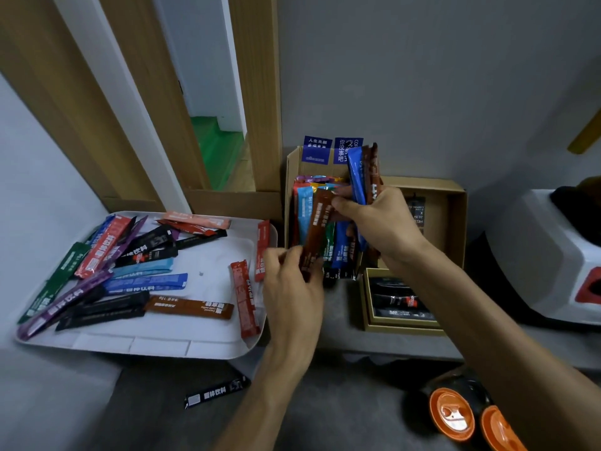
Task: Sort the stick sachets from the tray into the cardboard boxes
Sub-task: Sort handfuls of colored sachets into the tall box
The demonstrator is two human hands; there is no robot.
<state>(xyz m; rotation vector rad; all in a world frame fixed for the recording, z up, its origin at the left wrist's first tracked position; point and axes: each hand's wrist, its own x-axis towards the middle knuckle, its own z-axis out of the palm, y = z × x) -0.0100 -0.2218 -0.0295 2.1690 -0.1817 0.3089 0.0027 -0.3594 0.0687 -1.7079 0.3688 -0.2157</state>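
One brown stick sachet [317, 229] is held over the tall cardboard box [292, 167], between both hands. The left hand [292, 288] has its grip clamped on the sachet's near end, and the right hand [380, 222] lays its thumb against the far end. The right hand's grip is also closed round a small bundle [364, 177] of blue and brown sachets that stands up above the box. The box itself is already crowded with upright sachets in many colours.

Just right of it lies a flat open box [457, 222], nearly bare but for a dark item I cannot make out. Nearer is a small box [367, 307] holding black packets. Left of the boxes, the white tray [162, 348] carries a good many loose sachets [146, 281], red, purple, black, blue, green and brown, scattered and overlapping. One dark sachet [216, 393] lies off the tray on the grey surface near the person.

By my reckoning the sorting is somewhere around its middle. One box is well filled, yet a large share waits on the tray, plus the stray.
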